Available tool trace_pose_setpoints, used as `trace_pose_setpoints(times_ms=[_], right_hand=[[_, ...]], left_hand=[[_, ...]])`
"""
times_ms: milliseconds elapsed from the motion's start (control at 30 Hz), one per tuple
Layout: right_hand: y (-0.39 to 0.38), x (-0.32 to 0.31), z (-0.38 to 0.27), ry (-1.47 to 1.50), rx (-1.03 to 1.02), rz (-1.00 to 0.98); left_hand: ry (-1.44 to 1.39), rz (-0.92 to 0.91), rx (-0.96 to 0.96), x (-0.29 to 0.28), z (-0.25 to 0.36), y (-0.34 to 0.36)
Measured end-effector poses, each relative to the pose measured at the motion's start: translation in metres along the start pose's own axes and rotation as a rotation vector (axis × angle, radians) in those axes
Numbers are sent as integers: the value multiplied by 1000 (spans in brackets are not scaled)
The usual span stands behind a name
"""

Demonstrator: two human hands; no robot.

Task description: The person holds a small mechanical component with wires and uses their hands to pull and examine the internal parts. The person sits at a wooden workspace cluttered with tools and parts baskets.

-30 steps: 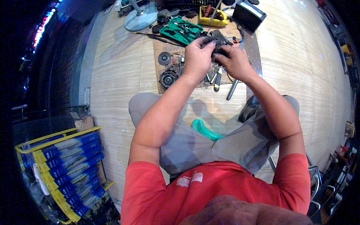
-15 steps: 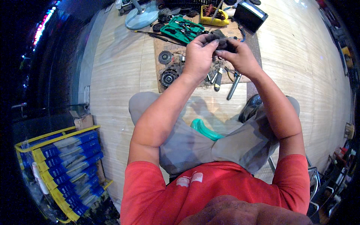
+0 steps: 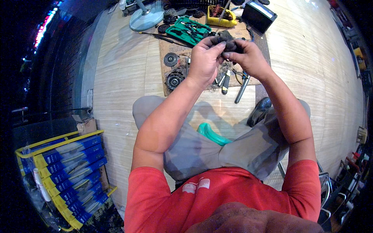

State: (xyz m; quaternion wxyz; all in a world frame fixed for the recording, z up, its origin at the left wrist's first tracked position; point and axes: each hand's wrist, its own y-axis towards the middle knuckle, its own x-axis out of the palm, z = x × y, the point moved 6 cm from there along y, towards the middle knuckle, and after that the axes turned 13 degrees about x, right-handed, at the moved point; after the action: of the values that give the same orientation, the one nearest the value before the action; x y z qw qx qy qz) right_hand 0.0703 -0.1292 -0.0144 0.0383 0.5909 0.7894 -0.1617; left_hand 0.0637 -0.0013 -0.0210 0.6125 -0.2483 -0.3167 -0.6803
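Note:
Both of my hands are raised together over a stained cardboard sheet (image 3: 171,48). My left hand (image 3: 206,60) and my right hand (image 3: 248,58) are closed on a small dark, grimy part (image 3: 230,46) between their fingers; its exact shape is hard to make out. Below them on the cardboard are a knife with a black and yellow handle (image 3: 226,81), a metal tube (image 3: 242,89) and pliers (image 3: 238,75). To the left lie a small round pulley (image 3: 170,59) and a larger ringed round part (image 3: 175,80).
Beyond my hands are a green tool case (image 3: 180,29), a yellow container (image 3: 219,18), a black box (image 3: 258,16) and a pale blue round base (image 3: 145,19). A green curved object (image 3: 213,134) sits between my legs. A yellow rack (image 3: 66,138) with blue packages stands lower left.
My right hand has risen slightly and shifted right since a second ago, showing more of the dark part between my fingers. My left hand has barely moved.

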Motion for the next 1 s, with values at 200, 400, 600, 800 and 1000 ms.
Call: trace_pose_setpoints(times_ms=[200, 400, 600, 800, 1000], right_hand=[[0, 2, -1, 39, -6, -7], [-1, 4, -4, 70, 9, -21], [-3, 8, 2, 6, 118, -54], [-7, 12, -4, 55, 142, -104], [-6, 11, -13, -160, -60, -137]], left_hand=[[-37, -9, 4, -2, -1, 2], [-77, 20, -8, -4, -1, 5], [-59, 53, 25, -11, 13, 14], [-90, 80, 24, -6, 25, 14], [-107, -68, -65, -5, 23, 15]])
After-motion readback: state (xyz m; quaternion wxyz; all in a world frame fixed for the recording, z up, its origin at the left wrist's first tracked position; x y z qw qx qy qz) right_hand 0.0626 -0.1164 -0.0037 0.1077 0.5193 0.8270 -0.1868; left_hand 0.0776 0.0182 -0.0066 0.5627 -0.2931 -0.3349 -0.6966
